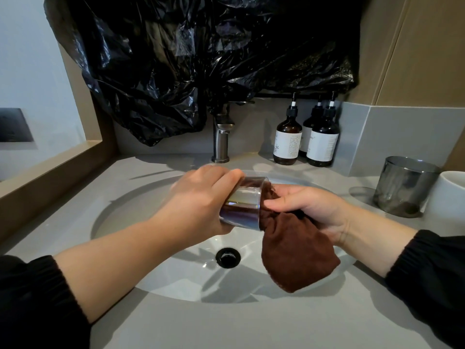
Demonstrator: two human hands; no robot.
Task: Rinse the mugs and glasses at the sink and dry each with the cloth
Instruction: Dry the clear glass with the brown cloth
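Observation:
My left hand (201, 200) grips a smoky tinted glass (242, 205), tilted on its side over the white sink basin (120, 212), its mouth facing right. A brown cloth (297, 250) is stuffed into the glass's mouth and hangs down below it. My right hand (309, 207) holds the cloth at the glass's rim, the fingers pinching the fabric. A second smoky glass (405, 187) stands upright on the counter at the right, and beside it, at the frame's edge, is a white mug (450, 195).
A brushed metal faucet (221, 139) rises behind the basin, partly under black plastic sheeting (188, 59) covering the mirror. Three brown pump bottles (307, 137) stand at the back right. The drain (228, 257) is open in the basin. A grey counter (239, 328) surrounds the sink.

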